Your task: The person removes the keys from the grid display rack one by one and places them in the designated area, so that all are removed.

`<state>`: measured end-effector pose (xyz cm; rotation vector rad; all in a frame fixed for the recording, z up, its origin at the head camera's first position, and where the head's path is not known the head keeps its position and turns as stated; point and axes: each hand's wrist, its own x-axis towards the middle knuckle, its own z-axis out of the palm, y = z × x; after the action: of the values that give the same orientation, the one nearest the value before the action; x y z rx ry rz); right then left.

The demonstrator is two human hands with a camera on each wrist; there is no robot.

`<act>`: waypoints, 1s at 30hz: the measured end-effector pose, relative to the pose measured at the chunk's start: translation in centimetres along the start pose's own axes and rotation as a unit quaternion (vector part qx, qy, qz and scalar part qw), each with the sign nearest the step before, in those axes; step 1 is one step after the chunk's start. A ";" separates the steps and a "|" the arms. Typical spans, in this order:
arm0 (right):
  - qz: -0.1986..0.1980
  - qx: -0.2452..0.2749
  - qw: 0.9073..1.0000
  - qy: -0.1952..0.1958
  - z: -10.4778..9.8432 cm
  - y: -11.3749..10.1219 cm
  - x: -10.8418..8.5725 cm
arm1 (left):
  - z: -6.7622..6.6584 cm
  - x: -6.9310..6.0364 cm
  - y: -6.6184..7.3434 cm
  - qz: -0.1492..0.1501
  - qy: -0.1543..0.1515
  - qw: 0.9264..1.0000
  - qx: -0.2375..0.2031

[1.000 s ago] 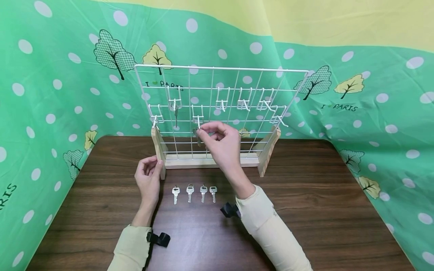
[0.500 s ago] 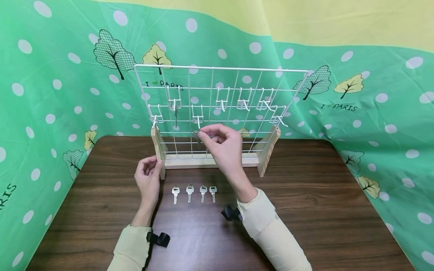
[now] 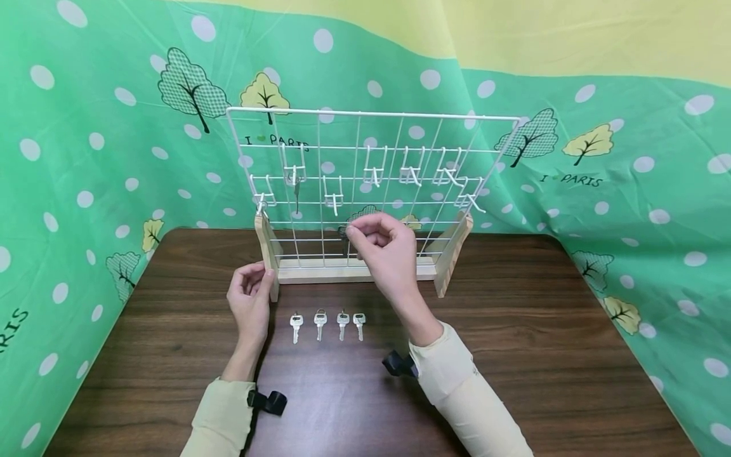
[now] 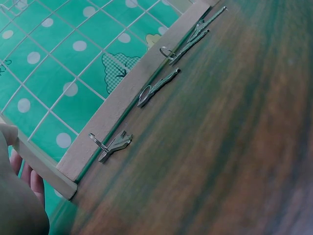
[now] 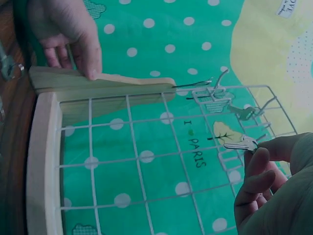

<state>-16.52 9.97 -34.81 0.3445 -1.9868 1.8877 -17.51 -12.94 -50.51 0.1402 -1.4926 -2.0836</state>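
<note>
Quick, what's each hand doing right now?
Left hand: closed, holding the rack's wooden side.
Right hand: closed, pinching a key.

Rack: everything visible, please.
The rack stands on the dark wood-grain table: a white, metal-looking wire grid between two pale wooden side supports, with a wooden rail joining them low down. Of seven white hooks on the grid, the two leftmost each carry a key. The left grip holds the left side support.

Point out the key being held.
In the right wrist view, the key is right of centre, pinched by the right hand in front of the wire grid.
</note>
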 end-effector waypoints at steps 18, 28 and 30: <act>0.031 -0.030 0.999 0.018 -3.1 2.7 -1.1 | 0.1 0.0 0.3 -0.005 0.002 1.000 0.007; 0.052 -0.054 0.997 0.022 -4.0 4.1 -1.9 | 0.0 0.0 0.4 -0.010 0.003 1.000 0.012; 0.057 -0.060 0.996 0.024 -4.3 4.4 -2.1 | 0.1 0.0 0.5 -0.011 0.002 1.000 0.013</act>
<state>-16.12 14.36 -39.55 0.1538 -2.1162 1.8133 -17.37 -12.99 -50.06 0.1718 -1.5214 -2.0802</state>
